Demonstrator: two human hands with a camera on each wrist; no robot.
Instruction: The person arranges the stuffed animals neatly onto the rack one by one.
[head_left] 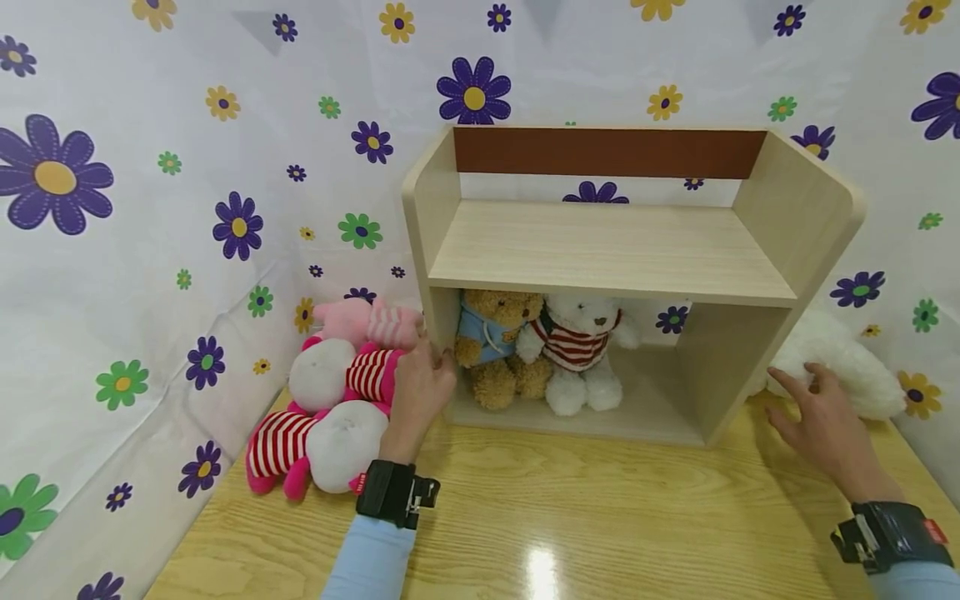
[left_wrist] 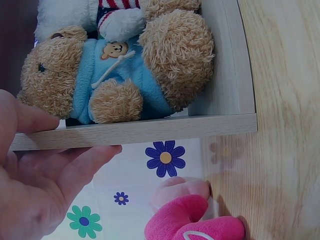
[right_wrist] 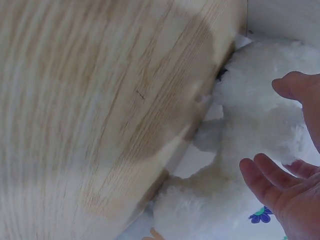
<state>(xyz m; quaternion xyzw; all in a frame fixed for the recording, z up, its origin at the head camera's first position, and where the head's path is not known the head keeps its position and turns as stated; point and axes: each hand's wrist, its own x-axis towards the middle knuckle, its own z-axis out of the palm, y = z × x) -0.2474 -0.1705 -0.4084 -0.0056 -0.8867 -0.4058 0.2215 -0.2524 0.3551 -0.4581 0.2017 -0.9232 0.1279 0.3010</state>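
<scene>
While the left hand (head_left: 425,383) grips the front edge of the wooden shelf (head_left: 615,250) at its left wall, thumb inside and fingers outside, the right hand (head_left: 828,425) spreads over a white plush toy (head_left: 877,383) with nothing clasped; whether its fingertips touch the fur, I cannot tell. The toy lies on the table (head_left: 570,492), outside the shelf's right wall and partly hidden by it. The step in hand looks like reaching for this toy with one hand while the other steadies the shelf, and the next move would seem to call for curling the right fingers round the soft body without knocking the panel beside it. Its pile is thick and fluffy, so it should squash readily under a grip. The shelf is pale, straight-grained board with rounded upper corners and a reddish-brown back rail. In its lower compartment, a curly-furred brown bear (head_left: 480,337) in a blue fleece top sits against a white bear (head_left: 577,342) in a red-and-white striped sweater. Left of the shelf, smooth pink plush toys (head_left: 345,446) lie heaped, two with round white heads and striped bodies, one paler pink.
</scene>
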